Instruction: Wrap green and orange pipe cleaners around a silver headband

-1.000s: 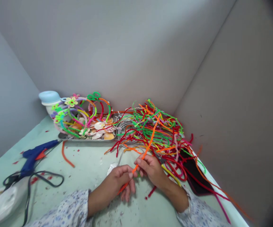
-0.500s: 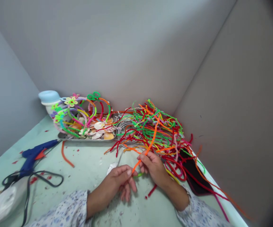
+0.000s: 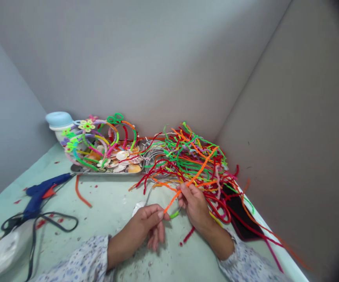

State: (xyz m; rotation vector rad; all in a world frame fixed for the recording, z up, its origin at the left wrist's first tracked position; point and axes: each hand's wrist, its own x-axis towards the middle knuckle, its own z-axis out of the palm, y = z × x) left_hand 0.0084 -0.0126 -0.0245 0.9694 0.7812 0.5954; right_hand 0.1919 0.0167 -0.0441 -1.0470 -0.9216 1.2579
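An orange pipe cleaner [image 3: 200, 171] runs slantwise up to the right between my hands. My left hand [image 3: 148, 225] pinches its lower end between thumb and finger, the other fingers loosely curled. Further up, my right hand [image 3: 193, 201] is closed on the same pipe cleaner. Just behind my hands is a thin silver wire hoop [image 3: 149, 194], with a short bright green wrapped stretch [image 3: 174, 214] beside my left fingertips. Whether my left hand also grips the hoop cannot be seen.
A pile of colored pipe cleaners [image 3: 193, 156] and coiled wire [image 3: 154, 156] lie behind my hands. A metal tray [image 3: 107, 172] holds shells and decorated headbands [image 3: 94, 125]. Left are a blue glue gun [image 3: 37, 199] with cord and a blue-lidded container [image 3: 59, 121]; right, a black phone [image 3: 242, 215].
My right hand has shifted slightly right, and the orange pipe cleaner now leans further right. More of the green wrapped stretch shows between my hands. My left hand barely moved.
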